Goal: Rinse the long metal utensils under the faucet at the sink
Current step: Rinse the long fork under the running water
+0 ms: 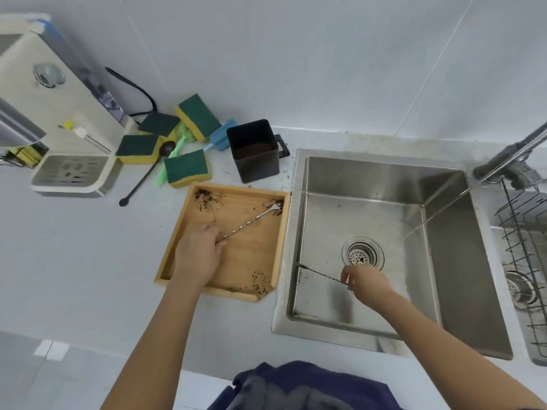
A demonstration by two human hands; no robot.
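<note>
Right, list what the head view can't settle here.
- Faucet: spout cut off by the right edge; running water unclear.
- Utensil in the sink: handle end hidden in the right hand.
- Utensil on the tray: near end hidden under the left hand.

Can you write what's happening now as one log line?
left hand: grips twisted spoon in wooden tray | right hand: holds second utensil in sink

Sponges: four. Metal utensils: two. Black spoon: one.
</note>
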